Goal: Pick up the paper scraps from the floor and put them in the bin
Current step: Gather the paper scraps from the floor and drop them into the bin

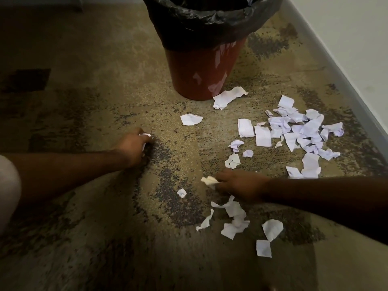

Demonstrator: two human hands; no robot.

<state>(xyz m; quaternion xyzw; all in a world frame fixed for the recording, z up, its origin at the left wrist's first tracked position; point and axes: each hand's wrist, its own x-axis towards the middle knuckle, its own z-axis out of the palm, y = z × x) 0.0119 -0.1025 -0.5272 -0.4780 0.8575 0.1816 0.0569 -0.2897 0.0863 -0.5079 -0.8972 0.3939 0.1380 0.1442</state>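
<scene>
A red bin lined with a black bag stands on the carpet at the top centre. White paper scraps lie scattered to its right and front, the thickest heap near the wall. My left hand rests low on the carpet, closed around a crumpled scrap. My right hand is also down at the floor, pinching a folded scrap. More scraps lie just below my right hand, and one small scrap sits between my hands.
A patterned tan and dark carpet covers the floor. A grey skirting board and white wall run along the right side. My knee shows at the left edge.
</scene>
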